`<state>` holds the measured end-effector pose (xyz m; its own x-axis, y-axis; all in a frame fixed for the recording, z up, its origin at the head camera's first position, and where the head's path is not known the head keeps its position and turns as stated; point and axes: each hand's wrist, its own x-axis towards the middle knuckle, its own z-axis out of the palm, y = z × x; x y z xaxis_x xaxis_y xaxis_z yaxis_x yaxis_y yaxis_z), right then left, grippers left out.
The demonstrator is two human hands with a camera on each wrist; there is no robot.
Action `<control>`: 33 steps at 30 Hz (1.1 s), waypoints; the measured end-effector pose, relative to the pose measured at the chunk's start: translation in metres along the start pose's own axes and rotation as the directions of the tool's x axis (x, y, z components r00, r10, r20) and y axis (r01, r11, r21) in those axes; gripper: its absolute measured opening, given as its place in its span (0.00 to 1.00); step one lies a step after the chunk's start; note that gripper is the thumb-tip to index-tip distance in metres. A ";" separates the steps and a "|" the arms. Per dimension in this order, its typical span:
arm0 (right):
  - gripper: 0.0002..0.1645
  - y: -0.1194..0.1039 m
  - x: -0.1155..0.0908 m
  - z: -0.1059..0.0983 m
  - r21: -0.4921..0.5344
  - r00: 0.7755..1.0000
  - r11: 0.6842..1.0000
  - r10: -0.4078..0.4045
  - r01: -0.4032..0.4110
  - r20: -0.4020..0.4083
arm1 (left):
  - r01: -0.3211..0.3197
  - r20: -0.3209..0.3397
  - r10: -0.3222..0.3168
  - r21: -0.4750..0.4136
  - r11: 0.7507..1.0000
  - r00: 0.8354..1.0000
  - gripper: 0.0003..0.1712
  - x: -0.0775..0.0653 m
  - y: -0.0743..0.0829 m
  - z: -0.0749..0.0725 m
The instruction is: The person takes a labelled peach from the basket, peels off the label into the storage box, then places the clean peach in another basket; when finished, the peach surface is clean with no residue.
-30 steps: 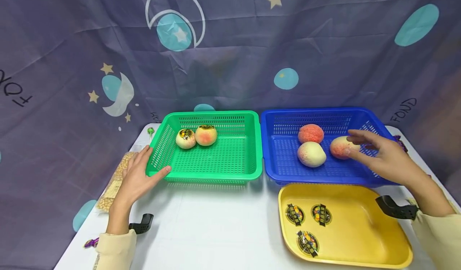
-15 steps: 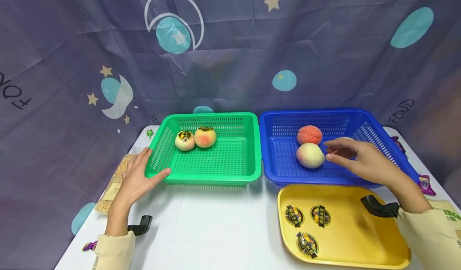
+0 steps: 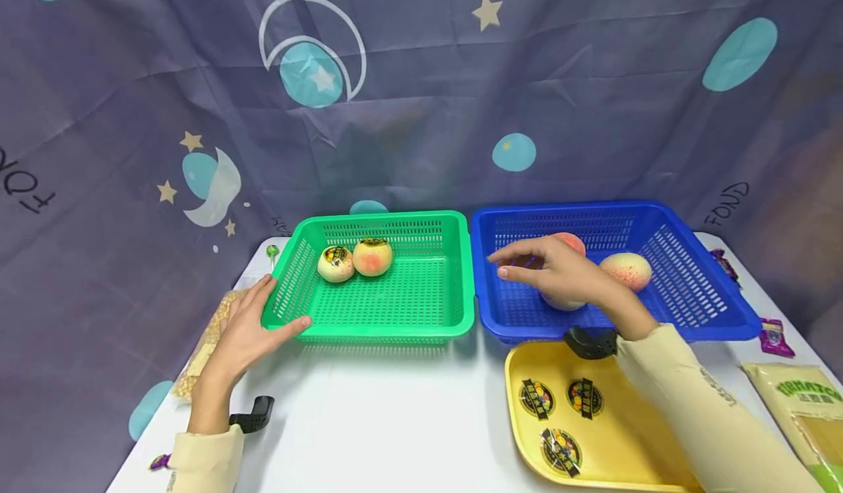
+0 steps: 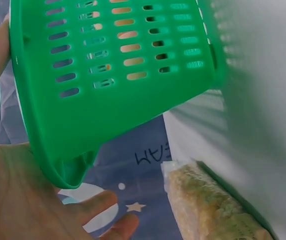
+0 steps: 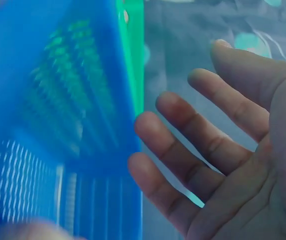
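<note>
My left hand rests at the left front corner of the green basket, its thumb along the front rim and its fingers along the left side. In the left wrist view its fingers extend loosely past the basket corner. Inside that basket sit two peaches, one whitish and one yellow-orange, each with a black sticker. My right hand hovers over the blue basket, holding nothing, fingers spread in the right wrist view. It partly hides a red peach and a pale peach; a speckled peach lies beside them.
A yellow tray with several round black fruit stickers stands in front of the blue basket. Bagged grains and a green lollipop lie at left. A purple wrapped candy and a flat packet lie at right.
My right hand has moved left across the blue basket, from the speckled peach to over the other two peaches. My left hand stays at the green basket's corner.
</note>
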<state>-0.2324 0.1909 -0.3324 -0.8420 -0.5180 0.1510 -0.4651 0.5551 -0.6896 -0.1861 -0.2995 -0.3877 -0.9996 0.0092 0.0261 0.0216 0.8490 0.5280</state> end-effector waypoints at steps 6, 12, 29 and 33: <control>0.16 -0.013 0.046 0.023 0.059 0.997 0.998 0.006 -0.011 0.073 | -0.001 0.004 0.001 -0.019 1.000 1.000 0.63 0.002 0.000 0.006; 0.16 -0.024 0.088 0.050 0.123 0.996 0.992 -0.001 -0.010 0.084 | -0.012 -0.010 0.012 -0.025 1.000 1.000 0.63 0.003 -0.003 0.009; 0.21 -0.033 0.156 0.114 0.487 0.977 0.851 0.213 -0.197 0.023 | 0.001 -0.016 -0.001 -0.055 0.999 1.000 0.62 -0.001 -0.007 0.004; 0.24 -0.036 0.166 0.125 0.486 0.966 0.842 0.259 -0.232 0.012 | -0.005 -0.019 0.004 -0.058 0.998 1.000 0.62 0.000 -0.007 0.005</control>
<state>-0.3210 0.0034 -0.3707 -0.9303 -0.3644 -0.0416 -0.0633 0.2712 -0.9604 -0.1861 -0.3033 -0.3954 -0.9990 0.0020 0.0444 0.0273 0.8167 0.5764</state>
